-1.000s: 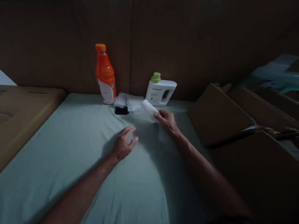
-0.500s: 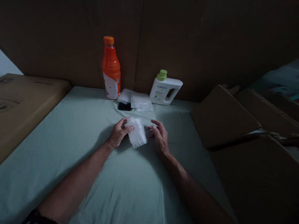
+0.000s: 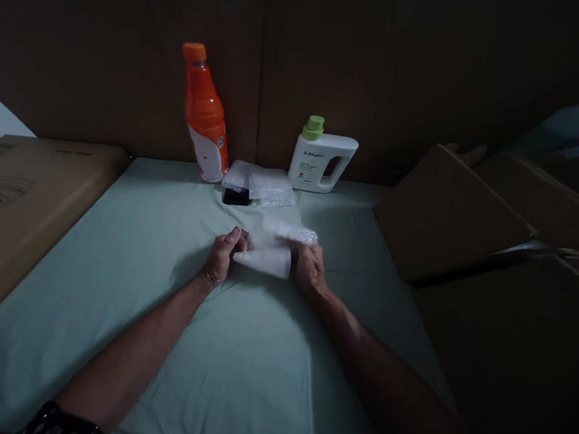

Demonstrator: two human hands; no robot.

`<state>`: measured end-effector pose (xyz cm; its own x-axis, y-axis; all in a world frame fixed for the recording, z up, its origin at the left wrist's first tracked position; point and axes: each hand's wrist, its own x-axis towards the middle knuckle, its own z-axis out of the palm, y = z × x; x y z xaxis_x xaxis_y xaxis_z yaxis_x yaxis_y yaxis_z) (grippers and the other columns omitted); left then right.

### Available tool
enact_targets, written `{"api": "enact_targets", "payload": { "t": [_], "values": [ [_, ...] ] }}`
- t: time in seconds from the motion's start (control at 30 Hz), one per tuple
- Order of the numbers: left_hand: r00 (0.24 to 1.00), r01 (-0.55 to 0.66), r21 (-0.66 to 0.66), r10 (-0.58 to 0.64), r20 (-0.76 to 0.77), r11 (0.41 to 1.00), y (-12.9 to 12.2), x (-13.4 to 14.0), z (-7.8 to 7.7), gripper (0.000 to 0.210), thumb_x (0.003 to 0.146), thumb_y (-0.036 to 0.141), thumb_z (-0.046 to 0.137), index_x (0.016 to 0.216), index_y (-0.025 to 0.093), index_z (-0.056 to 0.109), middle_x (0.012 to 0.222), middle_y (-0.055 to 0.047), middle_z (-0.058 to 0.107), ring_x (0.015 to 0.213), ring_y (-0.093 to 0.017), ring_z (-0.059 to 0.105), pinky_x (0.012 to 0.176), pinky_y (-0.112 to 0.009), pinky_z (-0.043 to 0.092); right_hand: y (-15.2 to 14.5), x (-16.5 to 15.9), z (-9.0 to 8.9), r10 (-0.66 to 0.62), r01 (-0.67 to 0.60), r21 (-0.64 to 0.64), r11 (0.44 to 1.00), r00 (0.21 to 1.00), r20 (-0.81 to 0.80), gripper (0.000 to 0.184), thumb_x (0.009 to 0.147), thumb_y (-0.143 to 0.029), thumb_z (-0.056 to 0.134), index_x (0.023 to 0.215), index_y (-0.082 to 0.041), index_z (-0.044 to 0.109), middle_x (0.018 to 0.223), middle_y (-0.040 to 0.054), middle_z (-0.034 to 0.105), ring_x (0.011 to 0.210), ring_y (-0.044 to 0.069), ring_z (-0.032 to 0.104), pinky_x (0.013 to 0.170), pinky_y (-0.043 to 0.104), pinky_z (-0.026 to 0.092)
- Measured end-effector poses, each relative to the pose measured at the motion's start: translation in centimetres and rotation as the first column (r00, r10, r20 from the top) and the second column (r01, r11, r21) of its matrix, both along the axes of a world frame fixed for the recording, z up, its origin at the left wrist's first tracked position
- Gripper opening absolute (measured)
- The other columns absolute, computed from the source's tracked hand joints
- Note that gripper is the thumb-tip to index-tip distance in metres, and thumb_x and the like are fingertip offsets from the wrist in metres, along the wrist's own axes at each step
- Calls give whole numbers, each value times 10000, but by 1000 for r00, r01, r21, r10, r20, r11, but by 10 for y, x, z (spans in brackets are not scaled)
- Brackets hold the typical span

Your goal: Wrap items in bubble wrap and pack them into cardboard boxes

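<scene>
- Bubble wrap [image 3: 266, 261] is in the centre of the frame, between the two hands, blurred; its long side runs roughly left to right.
- Right hand [image 3: 309, 267] is closed on its right end.
- Left hand [image 3: 222, 257] curls at its left end; I cannot tell if it grips.
- Both hands are equally near.

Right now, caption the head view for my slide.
Left hand and right hand handle bubble wrap over green cloth, bottle and jug behind.
</scene>
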<state>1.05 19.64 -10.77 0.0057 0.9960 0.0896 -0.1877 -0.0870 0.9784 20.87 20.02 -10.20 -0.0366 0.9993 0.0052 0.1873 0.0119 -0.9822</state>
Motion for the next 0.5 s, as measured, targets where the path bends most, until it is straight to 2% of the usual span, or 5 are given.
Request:
{"api": "enact_targets", "payload": {
  "t": [0.13, 0.23, 0.3, 0.37, 0.5],
  "values": [
    [996, 48, 61, -43, -82, 997, -2, -2, 3, 493, 818, 478, 659, 458, 200, 469, 665, -29, 576, 684, -153, 507, 707, -290, 416, 5, 2, 2, -154, 157, 18, 987, 982, -114, 573, 856, -746, 428, 788, -217, 635, 749, 37, 621, 722, 202, 580, 648, 303, 471],
    [987, 89, 81, -77, -140, 993, -2, 0, 5, 376, 806, 433, 659, 537, 194, 550, 706, -28, 598, 705, -156, 524, 712, -285, 425, 5, 2, 7, -130, 134, 13, 991, 979, -156, 601, 831, -779, 443, 804, -217, 655, 716, 29, 616, 670, 184, 557, 614, 289, 450],
    [975, 130, 87, -111, -194, 988, -3, 2, 6, 243, 774, 402, 688, 690, 177, 657, 819, -34, 634, 734, -151, 544, 704, -270, 432, 4, 3, 10, -102, 105, 14, 994, 984, -148, 574, 820, -764, 498, 814, -214, 661, 720, 26, 622, 648, 174, 542, 590, 282, 433],
    [950, 189, 95, -158, -270, 977, -3, 4, 8, 212, 737, 360, 721, 815, 163, 722, 897, -38, 641, 752, -144, 559, 695, -257, 435, 3, 5, 11, -89, 93, 26, 995, 988, -129, 531, 814, -734, 562, 790, -211, 648, 728, 18, 618, 639, 162, 527, 575, 273, 419],
    [856, 324, 81, -255, -450, 943, -2, 5, 14, 148, 742, 299, 724, 751, 157, 765, 737, -11, 606, 682, -129, 534, 659, -248, 417, 9, 10, 4, -164, 172, 37, 984, 974, -158, 531, 812, -729, 608, 748, -202, 593, 645, -28, 513, 581, 125, 434, 539, 257, 365]
  ]
}}
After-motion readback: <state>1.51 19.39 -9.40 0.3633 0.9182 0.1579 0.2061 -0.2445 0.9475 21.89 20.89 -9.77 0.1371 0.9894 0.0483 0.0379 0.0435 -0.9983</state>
